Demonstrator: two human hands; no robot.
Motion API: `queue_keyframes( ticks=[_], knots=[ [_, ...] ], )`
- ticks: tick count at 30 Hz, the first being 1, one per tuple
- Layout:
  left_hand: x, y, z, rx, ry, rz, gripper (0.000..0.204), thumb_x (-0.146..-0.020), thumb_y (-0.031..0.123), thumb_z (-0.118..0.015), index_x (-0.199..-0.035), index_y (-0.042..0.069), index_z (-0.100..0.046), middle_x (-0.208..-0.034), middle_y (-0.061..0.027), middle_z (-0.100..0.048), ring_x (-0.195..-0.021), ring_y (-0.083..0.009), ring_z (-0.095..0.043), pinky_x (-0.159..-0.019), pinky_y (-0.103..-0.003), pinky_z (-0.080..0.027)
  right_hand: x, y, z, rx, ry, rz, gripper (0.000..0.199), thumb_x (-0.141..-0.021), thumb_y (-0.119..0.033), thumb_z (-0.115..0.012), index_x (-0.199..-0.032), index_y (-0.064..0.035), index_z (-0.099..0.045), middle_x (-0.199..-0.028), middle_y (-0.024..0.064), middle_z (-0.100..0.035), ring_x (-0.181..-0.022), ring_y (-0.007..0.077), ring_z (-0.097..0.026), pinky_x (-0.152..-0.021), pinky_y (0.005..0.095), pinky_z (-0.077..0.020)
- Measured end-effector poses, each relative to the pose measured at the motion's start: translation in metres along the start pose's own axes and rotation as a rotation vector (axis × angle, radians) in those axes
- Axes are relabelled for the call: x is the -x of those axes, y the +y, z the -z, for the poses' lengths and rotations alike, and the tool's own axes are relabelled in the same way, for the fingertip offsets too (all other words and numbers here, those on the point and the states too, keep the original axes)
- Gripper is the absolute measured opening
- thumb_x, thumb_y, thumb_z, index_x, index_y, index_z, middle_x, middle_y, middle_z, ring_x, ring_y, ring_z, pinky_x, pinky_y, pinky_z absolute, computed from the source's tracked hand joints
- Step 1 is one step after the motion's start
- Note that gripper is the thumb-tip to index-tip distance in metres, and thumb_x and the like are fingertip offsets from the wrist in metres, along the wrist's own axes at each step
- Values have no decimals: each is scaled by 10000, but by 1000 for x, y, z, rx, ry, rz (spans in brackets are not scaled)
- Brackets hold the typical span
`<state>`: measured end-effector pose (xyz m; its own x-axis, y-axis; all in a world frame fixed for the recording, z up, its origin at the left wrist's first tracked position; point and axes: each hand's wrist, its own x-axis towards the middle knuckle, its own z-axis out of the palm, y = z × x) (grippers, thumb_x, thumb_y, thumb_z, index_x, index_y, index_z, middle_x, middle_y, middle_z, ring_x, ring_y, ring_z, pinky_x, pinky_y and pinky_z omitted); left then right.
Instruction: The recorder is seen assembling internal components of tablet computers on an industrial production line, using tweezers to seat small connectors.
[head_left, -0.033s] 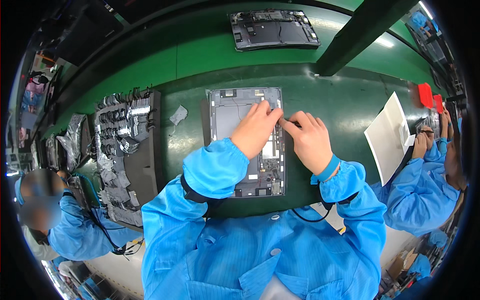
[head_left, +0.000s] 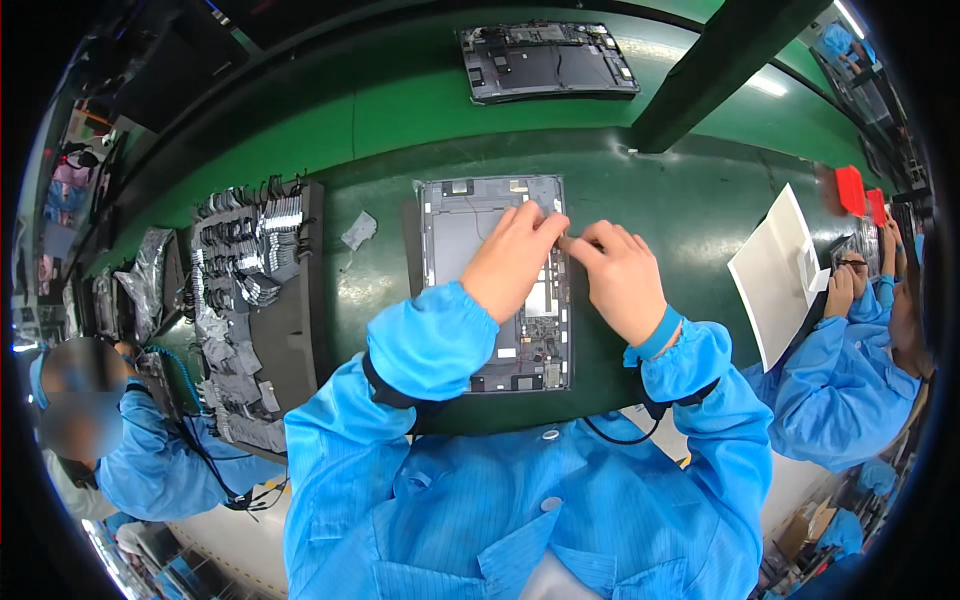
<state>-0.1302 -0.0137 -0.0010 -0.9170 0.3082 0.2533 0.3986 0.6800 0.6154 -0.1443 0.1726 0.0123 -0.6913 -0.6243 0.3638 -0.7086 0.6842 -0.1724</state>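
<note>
An opened grey device chassis point(head_left: 460, 245) with a circuit board, thin cables and small dark modules lies in front of me, probably a tablet or laptop body. My left hand point(head_left: 512, 262) reaches across its middle, fingertips pinched together at the upper right edge. What they hold, if anything, is hidden. My right hand point(head_left: 625, 285) comes in from the right, thumb and index finger closed at that same edge, almost touching the left fingertips. Something small and dark shows between its fingers, too covered to name. A blue band circles my right wrist.
A dark tray point(head_left: 285, 340) of grey cable parts stands at the left, with a loose grey piece point(head_left: 358, 231) beside it. Another open chassis point(head_left: 548, 62) lies at the back, near a dark post point(head_left: 725, 75). A white sheet point(head_left: 775, 275) and co-workers flank me.
My right hand's fingers have shifted very slightly at the chassis edge. My left hand and the chassis stay practically where they were.
</note>
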Motion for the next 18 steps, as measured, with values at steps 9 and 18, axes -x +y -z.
queue_keyframes(
  ticks=[9, 18],
  knots=[
    [114, -41, 61, -117, 366, 396, 168, -882, 59, -648, -1036, -9, -649, -873, -134, -610, -790, -270, -644, -700, -355, -518, 42, 11, -15, -884, -227, -648, 339, -942, -99, -600, -1250, 32, -545, -950, 48, -656, -807, 99, -572, -750, 267, -492],
    [89, -42, 38, 570, 416, 669, 422, -979, 196, -573, -1291, -62, -456, -1146, -210, -628, -1047, -231, -610, -880, -322, -471, 13, -17, -27, -1095, -184, -544, 436, -924, -176, -641, -1286, 52, -558, -874, 81, -701, -739, 118, -601, -688, 295, -488]
  ],
)
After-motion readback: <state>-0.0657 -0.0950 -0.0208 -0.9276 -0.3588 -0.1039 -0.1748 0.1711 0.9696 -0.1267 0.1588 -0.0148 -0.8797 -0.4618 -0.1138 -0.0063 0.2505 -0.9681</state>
